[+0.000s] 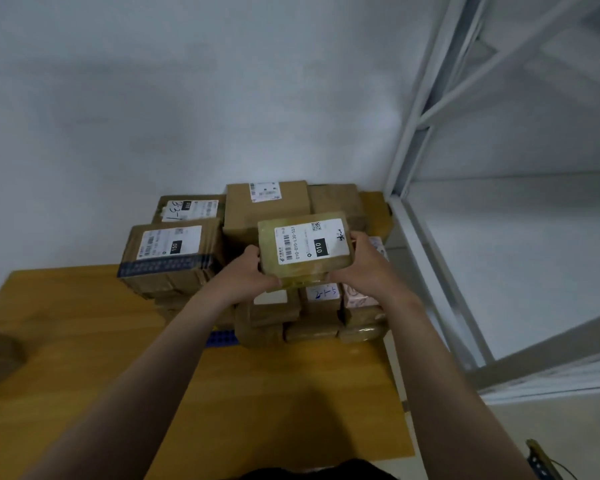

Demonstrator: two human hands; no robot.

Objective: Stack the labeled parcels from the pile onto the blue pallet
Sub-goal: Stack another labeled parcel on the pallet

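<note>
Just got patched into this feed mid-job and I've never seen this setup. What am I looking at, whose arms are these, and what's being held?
There is no machine here: a person works bare-handed, and the single picture comes from a camera on their head, looking forward and down. The left hand and right hand grip a tape-wrapped parcel with a white label marked 010, one hand at each side, over the stacked parcels. A strip of the blue pallet shows beneath that stack, on a yellow-brown surface. A white metal rack stands at right.
</note>
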